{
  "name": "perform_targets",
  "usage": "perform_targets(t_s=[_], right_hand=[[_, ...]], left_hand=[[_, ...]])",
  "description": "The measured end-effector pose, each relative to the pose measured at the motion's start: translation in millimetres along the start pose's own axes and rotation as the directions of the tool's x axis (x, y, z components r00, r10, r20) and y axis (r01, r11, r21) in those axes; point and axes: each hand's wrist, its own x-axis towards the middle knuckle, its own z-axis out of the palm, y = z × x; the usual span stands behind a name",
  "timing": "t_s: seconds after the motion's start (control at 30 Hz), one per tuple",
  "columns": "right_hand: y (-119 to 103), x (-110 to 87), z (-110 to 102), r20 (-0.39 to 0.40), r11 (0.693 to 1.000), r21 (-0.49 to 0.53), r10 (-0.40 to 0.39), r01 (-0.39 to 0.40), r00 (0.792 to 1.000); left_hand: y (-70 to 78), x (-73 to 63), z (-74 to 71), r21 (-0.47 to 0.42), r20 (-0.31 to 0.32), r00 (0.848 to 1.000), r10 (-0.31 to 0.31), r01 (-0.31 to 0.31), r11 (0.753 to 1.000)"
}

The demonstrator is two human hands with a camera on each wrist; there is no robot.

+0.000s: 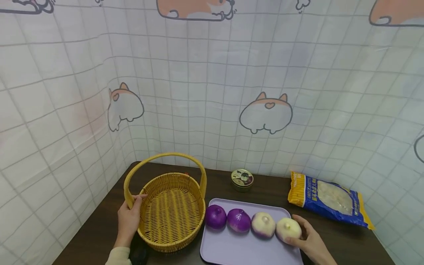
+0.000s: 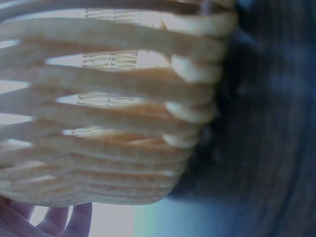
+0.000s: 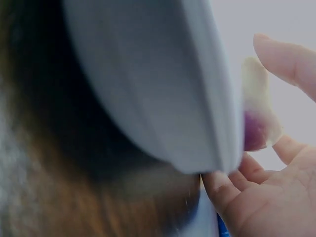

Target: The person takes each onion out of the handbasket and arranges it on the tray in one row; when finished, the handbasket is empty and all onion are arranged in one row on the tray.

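A yellow woven basket (image 1: pixel 172 243) with a tall arched handle stands at the left of the dark table. My left hand (image 1: pixel 130 219) grips its left side, where the handle meets the rim. In the left wrist view, the basket's weave (image 2: pixel 108 118) fills much of the picture, with fingers at the lower left. On a pale lilac tray (image 1: pixel 245 250) lie two purple onions (image 1: pixel 239 221) and two white-and-purple onions (image 1: pixel 263 224) in a row. Around the rightmost onion (image 1: pixel 287 229), my right hand (image 1: pixel 309 237) has its thumb in front and fingers behind. The tray edge (image 3: pixel 163 89) partly hides that onion in the right wrist view.
A round tin (image 1: pixel 242 179) stands behind the tray. At the back right lies a blue-and-yellow food bag (image 1: pixel 331 197) with a see-through window. A checked curtain (image 1: pixel 212 95) with cartoon dogs hangs behind the table. Something dark (image 1: pixel 138 252) sits by the left wrist.
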Motion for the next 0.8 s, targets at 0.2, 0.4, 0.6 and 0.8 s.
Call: perform_targets(t_s=[0.2,0.4,0.6,0.8], right_hand=[[-3.8,-0.6,0.5,-0.008,0.999,-0.030,0.016,-0.016,1.000],[-9.8,-2.2,-0.7,-0.069,0.997,-0.074,-0.003,-0.002,0.998],[-15.3,-1.8,-7.6,-0.094,0.996,-0.053,0.063,-0.068,0.994],[-30.5,3.9,-26.4,-0.050,0.992,-0.125,0.024,-0.030,0.998]], left_hand=[[0.2,-1.8,-4.2,0.001,0.005,1.000,-0.012,0.012,1.000],[1.8,-0.6,-4.3,0.041,0.012,0.999,0.037,-0.038,0.998],[7.1,3.4,-9.8,0.058,0.099,0.995,0.032,-0.038,0.998],[18.2,7.0,-24.3,0.139,0.165,0.981,0.099,-0.122,0.983]])
